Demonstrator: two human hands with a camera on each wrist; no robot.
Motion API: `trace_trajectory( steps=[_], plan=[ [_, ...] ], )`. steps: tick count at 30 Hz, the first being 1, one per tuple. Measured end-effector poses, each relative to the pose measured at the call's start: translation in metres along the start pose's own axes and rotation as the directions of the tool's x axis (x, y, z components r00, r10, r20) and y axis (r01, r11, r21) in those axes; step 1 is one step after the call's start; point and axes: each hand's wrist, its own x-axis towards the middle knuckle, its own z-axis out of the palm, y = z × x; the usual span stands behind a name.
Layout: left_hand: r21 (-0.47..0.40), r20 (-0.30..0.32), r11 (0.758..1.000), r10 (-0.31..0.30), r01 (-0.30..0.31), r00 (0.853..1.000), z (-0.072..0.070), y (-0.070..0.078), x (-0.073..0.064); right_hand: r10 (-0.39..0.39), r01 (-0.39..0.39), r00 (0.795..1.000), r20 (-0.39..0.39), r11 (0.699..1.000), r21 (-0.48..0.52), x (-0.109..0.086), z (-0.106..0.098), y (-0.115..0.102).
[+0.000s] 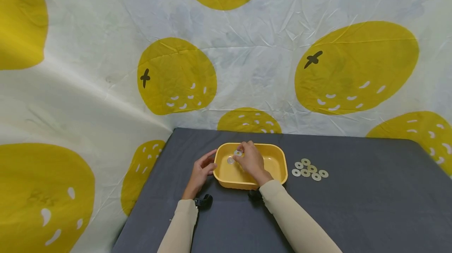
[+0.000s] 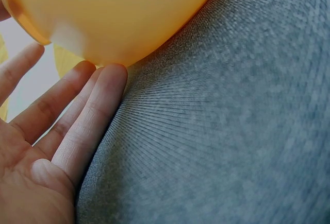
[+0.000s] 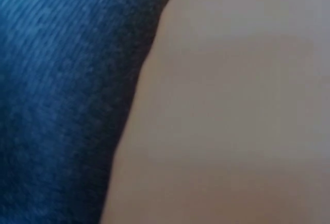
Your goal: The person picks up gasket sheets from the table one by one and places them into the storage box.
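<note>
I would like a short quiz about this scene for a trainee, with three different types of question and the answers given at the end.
1. Multiple choice: what does the right hand pinch over the yellow tray?
A) a spoon
B) a flat ring
C) a pen

2. True or false: the left hand is on the table to the right of the tray, among the loose rings.

3. Fill in the gap: the loose rings lie on the ____ cloth.

Key:
1. B
2. False; it touches the left end of the tray.
3. dark grey
</note>
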Motion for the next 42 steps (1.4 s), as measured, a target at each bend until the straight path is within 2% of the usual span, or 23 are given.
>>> trace_trajectory(
  steps=[15, 26, 31, 35, 39, 42],
  plan=[
    [0.021, -0.006, 1.000, 0.002, -0.002, 1.000, 0.000, 0.000, 0.000, -0.010, 0.010, 1.000, 0.004, 1.000, -0.012, -0.001, 0.002, 0.002],
    [0.028, -0.015, 1.000, 0.001, -0.001, 1.000, 0.000, -0.001, 0.001, 0.016, -0.016, 1.000, 0.006, 1.000, -0.016, 0.000, 0.003, 0.002],
    [0.024, -0.017, 1.000, 0.005, -0.005, 1.000, 0.000, -0.002, 0.001, 0.023, -0.020, 0.999, -0.037, 0.995, 0.095, -0.002, -0.003, 0.001],
    [0.027, -0.016, 1.000, 0.006, -0.006, 1.000, 0.000, -0.003, 0.000, 0.028, -0.005, 0.995, -0.091, 0.970, 0.242, -0.005, -0.017, 0.000],
    [0.034, -0.017, 0.999, 0.002, -0.001, 1.000, -0.001, -0.003, 0.000, -0.019, 0.040, 0.998, -0.066, 0.941, 0.337, -0.010, -0.040, 0.007],
    [0.034, -0.014, 0.999, 0.008, -0.007, 1.000, -0.001, -0.003, 0.001, -0.090, 0.091, 0.996, -0.019, 0.932, 0.350, -0.016, -0.064, 0.018]
  ],
)
